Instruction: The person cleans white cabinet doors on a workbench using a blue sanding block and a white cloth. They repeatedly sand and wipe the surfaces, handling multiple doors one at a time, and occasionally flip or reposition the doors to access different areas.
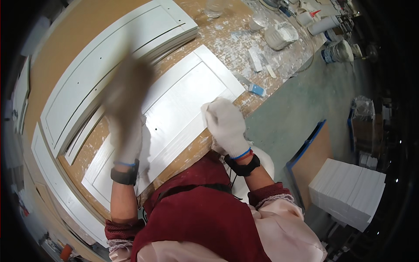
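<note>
A white framed panel (187,91) lies slantwise on the bench before me, with a small dark hole in its face. My left hand (127,142), in a white glove, is closed on a long brown object (128,85). It is smeared by motion above the panel, so its kind is unclear. My right hand (224,121), also gloved, rests at the panel's near right edge with curled fingers. Whatever is in those fingers, if anything, is hidden. A dark band circles each wrist.
White panels (87,78) lie stacked behind. White-crusted tub (281,36), clear cup (258,21), flat scrapers (262,61) and blue-handled scraper (256,90) sit on the spattered bench (222,35). Right, below bench height, are a white stack (347,187) and a leaning brown board (310,161).
</note>
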A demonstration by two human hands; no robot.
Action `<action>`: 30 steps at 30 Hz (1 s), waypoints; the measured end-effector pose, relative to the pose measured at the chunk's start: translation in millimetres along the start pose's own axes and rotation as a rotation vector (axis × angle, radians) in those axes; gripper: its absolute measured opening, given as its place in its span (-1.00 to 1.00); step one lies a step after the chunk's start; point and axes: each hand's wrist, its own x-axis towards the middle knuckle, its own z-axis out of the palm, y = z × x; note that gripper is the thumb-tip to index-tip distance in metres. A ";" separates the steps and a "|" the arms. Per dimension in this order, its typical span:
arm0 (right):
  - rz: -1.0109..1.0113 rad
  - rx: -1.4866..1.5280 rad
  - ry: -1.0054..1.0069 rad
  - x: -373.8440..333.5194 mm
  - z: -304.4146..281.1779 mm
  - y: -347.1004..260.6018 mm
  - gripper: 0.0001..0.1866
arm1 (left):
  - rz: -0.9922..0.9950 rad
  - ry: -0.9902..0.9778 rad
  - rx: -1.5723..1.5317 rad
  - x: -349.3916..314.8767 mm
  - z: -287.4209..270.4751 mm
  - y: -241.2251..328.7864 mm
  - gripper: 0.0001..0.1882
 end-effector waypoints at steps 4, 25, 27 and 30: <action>-0.027 -0.090 -0.163 3.7 3.1 -10.9 -0.87 | 0.013 0.008 0.104 -3.8 -8.6 11.0 -0.42; 0.094 -0.371 0.106 25.7 -1.6 31.6 -0.86 | 0.147 0.062 -0.038 7.9 12.7 -20.1 -0.42; -0.006 -0.279 -0.045 8.6 19.4 6.6 -0.85 | 0.113 -0.010 -0.014 7.6 2.5 -8.2 -0.41; -0.099 -0.159 -0.090 2.5 21.4 -2.8 -0.85 | 0.161 0.043 0.080 5.2 4.2 -11.5 -0.41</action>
